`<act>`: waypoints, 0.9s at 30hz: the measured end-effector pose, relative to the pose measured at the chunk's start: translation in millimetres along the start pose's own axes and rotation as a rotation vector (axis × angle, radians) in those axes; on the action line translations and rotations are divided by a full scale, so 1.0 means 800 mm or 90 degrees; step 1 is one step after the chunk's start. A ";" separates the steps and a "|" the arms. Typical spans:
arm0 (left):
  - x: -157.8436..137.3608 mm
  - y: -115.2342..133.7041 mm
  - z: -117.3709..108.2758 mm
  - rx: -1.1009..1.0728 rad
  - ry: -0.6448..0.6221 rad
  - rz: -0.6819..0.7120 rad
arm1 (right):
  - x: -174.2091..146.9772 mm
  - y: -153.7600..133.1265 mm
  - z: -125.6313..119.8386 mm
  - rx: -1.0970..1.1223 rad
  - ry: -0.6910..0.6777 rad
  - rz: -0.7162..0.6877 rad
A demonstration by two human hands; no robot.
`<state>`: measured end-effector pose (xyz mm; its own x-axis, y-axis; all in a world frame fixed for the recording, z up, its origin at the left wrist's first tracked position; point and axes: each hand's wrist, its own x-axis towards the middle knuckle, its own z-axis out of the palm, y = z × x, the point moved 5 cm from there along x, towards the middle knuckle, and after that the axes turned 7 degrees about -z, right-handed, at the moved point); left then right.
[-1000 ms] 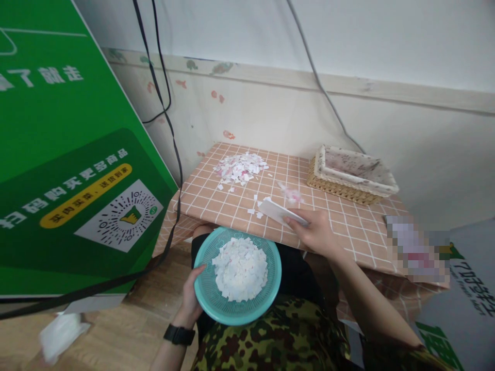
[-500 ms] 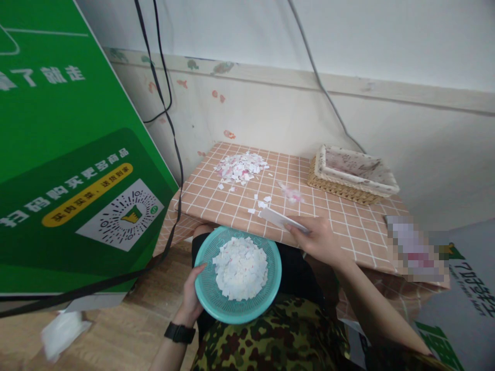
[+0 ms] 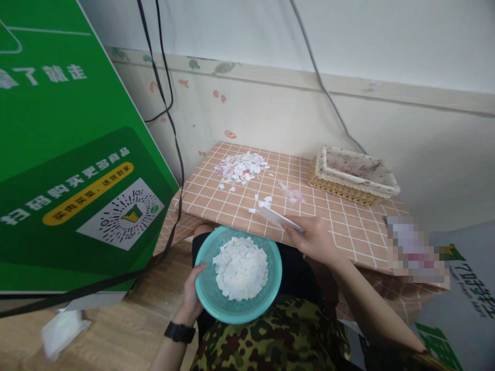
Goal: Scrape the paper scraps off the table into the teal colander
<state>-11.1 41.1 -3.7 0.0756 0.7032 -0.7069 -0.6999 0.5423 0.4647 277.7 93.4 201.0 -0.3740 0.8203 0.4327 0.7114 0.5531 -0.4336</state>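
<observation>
My left hand (image 3: pixel 194 289) grips the rim of a turquoise plastic basket (image 3: pixel 209 304), its thumb over the edge and its fingers hidden beneath. The basket rests on my lap, just below the table's front edge, and holds a heap of small white paper scraps (image 3: pixel 240 269). Over the front of the table, my right hand (image 3: pixel 314 238) is closed on a flat, stiff white card (image 3: pixel 276 219). The card's far end is beside a few loose paper scraps (image 3: pixel 265 202) on the cloth. Farther back at the left lies a larger pile of white and pinkish scraps (image 3: pixel 243 166).
A brown checked cloth (image 3: pixel 356 226) covers the table. On it are a lined wicker basket (image 3: pixel 348 193) at the back right, a pinkish wisp (image 3: pixel 292 193) and a blurred-out item (image 3: pixel 413 250). A green panel (image 3: pixel 58 144) and black cables (image 3: pixel 178 154) stand left.
The card and my right hand have shifted slightly left along the table, and the loose scraps by its tip sit closer together. My left hand and the turquoise basket have not moved.
</observation>
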 end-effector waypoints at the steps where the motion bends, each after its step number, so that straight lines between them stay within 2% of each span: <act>1: 0.001 0.000 -0.001 -0.002 -0.001 0.000 | 0.002 0.000 0.001 0.002 0.003 -0.001; 7: 0.000 0.000 -0.002 -0.002 -0.002 0.001 | 0.024 -0.007 -0.002 0.032 0.023 -0.034; 11: -0.001 0.001 0.000 -0.006 0.002 0.004 | 0.042 -0.013 0.009 0.051 -0.036 -0.076; 15: 0.001 0.000 -0.001 -0.007 -0.007 0.006 | 0.052 0.000 0.013 0.002 -0.042 -0.056; 19: 0.004 -0.002 -0.004 -0.006 -0.011 -0.010 | 0.049 0.019 0.001 -0.065 0.003 -0.010; 22: 0.004 -0.003 -0.006 -0.003 -0.006 -0.018 | 0.037 0.019 -0.008 -0.049 0.027 0.004; 27: 0.002 -0.002 -0.004 0.002 -0.006 -0.013 | 0.022 0.001 -0.001 0.072 -0.042 -0.060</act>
<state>-12.2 40.1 -6.9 0.0960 0.6963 -0.7113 -0.6955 0.5582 0.4525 271.8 108.1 209.0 -0.4773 0.7693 0.4247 0.6010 0.6384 -0.4810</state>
